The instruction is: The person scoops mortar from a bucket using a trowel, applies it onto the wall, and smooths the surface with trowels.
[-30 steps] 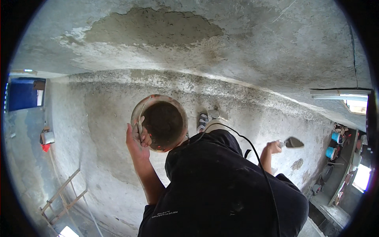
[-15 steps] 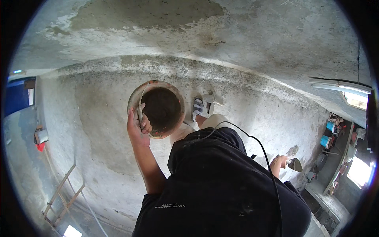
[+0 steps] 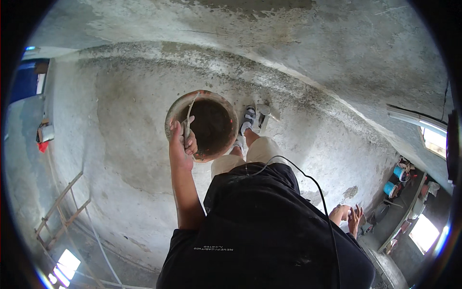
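Note:
Raised over the near left rim of a round basin (image 3: 173, 108), my left hand (image 3: 183, 144) is closed round a thin plastering trowel (image 3: 189, 115), seen almost edge-on. Dark grey mortar (image 3: 210, 124) lies in the basin. My right hand (image 3: 355, 219) is low at the right, beside my black shirt, with some bent fingers showing. Another skin-coloured shape (image 3: 340, 212) is close against it, and I cannot make out how the two join. Whether this hand grips anything is hidden.
My feet in sandals (image 3: 248, 117) stand right of the basin, beside a small grey tool (image 3: 263, 113). A wooden frame (image 3: 62, 209) leans at the left. Blue-wrapped spools (image 3: 391, 189) sit at the right. A black cable (image 3: 317, 185) crosses my shirt.
The view has shifted, and the basin and left hand appear farther right. My right hand has dropped lower, and the trowel that showed in it is out of sight.

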### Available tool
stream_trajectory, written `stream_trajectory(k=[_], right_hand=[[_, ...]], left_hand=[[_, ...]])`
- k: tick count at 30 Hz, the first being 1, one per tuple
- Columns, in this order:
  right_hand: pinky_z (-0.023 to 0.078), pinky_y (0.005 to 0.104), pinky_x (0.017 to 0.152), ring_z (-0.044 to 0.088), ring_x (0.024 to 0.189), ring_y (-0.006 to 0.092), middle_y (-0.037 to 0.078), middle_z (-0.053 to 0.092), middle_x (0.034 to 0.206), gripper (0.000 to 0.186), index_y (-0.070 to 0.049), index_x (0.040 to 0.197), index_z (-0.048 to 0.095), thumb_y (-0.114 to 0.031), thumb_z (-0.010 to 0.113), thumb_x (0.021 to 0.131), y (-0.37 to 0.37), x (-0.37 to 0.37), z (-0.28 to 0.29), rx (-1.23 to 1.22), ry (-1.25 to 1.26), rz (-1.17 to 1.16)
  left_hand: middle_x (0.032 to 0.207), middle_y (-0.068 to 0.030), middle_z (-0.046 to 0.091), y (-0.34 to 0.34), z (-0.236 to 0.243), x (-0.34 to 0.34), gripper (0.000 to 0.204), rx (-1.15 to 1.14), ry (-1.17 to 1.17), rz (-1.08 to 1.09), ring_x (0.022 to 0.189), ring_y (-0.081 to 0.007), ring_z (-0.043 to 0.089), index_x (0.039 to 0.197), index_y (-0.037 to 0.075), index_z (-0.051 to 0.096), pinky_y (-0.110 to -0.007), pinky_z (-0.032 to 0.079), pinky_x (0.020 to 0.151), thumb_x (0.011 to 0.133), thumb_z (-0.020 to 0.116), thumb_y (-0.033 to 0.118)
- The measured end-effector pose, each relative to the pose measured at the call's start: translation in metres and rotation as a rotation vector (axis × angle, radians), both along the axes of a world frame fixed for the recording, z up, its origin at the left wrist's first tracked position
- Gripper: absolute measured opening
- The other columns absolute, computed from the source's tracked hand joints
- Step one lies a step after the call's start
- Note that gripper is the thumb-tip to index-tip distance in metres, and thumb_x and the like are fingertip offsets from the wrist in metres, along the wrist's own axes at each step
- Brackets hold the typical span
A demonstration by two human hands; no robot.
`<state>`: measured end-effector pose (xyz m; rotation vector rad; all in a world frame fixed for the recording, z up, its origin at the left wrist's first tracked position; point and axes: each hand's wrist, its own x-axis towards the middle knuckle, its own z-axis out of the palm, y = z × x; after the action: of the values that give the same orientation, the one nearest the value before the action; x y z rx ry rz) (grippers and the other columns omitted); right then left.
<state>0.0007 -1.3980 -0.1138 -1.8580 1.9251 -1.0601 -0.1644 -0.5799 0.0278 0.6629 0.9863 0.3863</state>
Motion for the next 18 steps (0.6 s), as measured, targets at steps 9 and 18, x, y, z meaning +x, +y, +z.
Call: stream_trajectory(k=[9,18], right_hand=[[0.057,0.0453,0.077,0.070,0.093,0.0341,0.020,0.072,0.104,0.044,-0.002,0.110,0.068,-0.028,0.078,0.076,-0.043,-0.032,0.033,0.029,0.287,0.085],[0.054,0.0442,0.088,0.068,0.106,0.0365,0.021,0.072,0.110,0.038,-0.002,0.117,0.066,-0.026,0.068,0.088,0.109,0.128,-0.209,0.439,1.258,1.230]], left_hand=[[0.060,0.0058,0.037,-0.014,-0.036,-0.026,0.060,-0.004,0.123,0.044,0.044,-0.0034,0.025,0.127,0.000,0.062,-0.021,0.019,0.043,0.102,0.051,0.055],[0.064,0.0061,0.037,-0.072,-0.182,-0.008,0.035,0.121,0.330,0.125,0.052,-0.0017,0.029,0.095,0.004,0.057,-0.021,0.020,0.046,0.104,0.052,0.038]])
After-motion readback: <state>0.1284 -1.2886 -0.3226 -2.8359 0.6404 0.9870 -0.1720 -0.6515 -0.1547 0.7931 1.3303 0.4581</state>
